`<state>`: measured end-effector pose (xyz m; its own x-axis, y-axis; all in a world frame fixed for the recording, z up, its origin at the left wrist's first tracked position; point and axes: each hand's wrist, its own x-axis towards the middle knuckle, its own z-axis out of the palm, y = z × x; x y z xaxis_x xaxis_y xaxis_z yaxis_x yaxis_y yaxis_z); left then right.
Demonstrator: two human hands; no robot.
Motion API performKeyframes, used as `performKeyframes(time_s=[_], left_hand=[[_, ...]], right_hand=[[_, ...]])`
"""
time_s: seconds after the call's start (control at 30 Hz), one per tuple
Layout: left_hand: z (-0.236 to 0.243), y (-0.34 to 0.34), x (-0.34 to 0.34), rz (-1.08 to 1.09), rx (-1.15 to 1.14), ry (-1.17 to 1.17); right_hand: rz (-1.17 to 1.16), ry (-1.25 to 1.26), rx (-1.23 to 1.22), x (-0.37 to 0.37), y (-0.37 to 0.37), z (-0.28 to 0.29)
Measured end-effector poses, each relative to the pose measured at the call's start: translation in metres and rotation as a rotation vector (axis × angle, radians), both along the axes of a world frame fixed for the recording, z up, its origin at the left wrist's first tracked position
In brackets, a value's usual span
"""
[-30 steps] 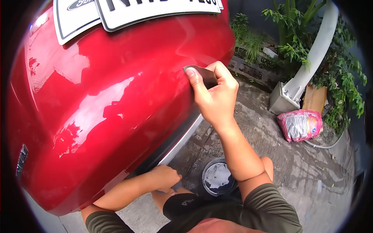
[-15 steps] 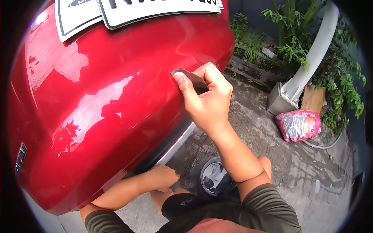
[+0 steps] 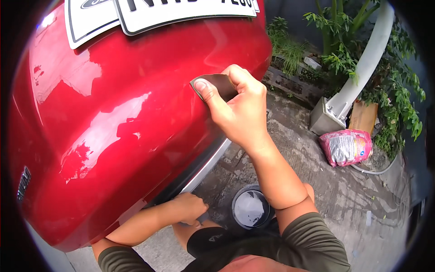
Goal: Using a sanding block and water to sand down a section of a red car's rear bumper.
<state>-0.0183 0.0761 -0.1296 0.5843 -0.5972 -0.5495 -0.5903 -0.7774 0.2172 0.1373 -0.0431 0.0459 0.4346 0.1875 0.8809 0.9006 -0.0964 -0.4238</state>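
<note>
Above and left of the right hand, a white rectangular plate with dark characters sits at the top of the red car body, overlapping a larger white backing panel that runs further left. Far down to the left of that hand, on the dark edge of the body, is a small dark badge with pale marks. To the right of the hand, well apart on the concrete ground, lies a pink and silver bag, crumpled, and just beyond it a brown cardboard piece leans by the base of a white post.

The right hand pinches a small dark sheet, thumb on its left corner and fingers curled over its top edge, pressing it flat against the red body. The left hand is below, fingers curled shut against the lower edge of the body by a grey trim strip; whether it holds anything cannot be told. Just right of the left hand, a round dark tub holding something grey stands on the ground.
</note>
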Motion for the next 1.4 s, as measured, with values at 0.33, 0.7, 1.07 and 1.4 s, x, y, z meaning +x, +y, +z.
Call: performKeyframes(time_s=[0.33,0.7,1.07,1.4], left_hand=[[-0.001,0.007,0.003,0.021,-0.041,0.002],[0.012,0.009,-0.008,0.024,-0.08,0.015],[0.015,0.005,-0.022,0.1,-0.089,0.023],[0.01,0.003,-0.01,0.097,-0.065,-0.002]], right_hand=[[0.047,0.436,0.127,0.034,-0.043,-0.002],[-0.327,1.143,-0.876,-0.045,-0.23,-0.391],[-0.217,1.008,-1.253,-0.113,-0.267,-0.526],[-0.219,1.15,-0.016,-0.028,-0.205,-0.272]])
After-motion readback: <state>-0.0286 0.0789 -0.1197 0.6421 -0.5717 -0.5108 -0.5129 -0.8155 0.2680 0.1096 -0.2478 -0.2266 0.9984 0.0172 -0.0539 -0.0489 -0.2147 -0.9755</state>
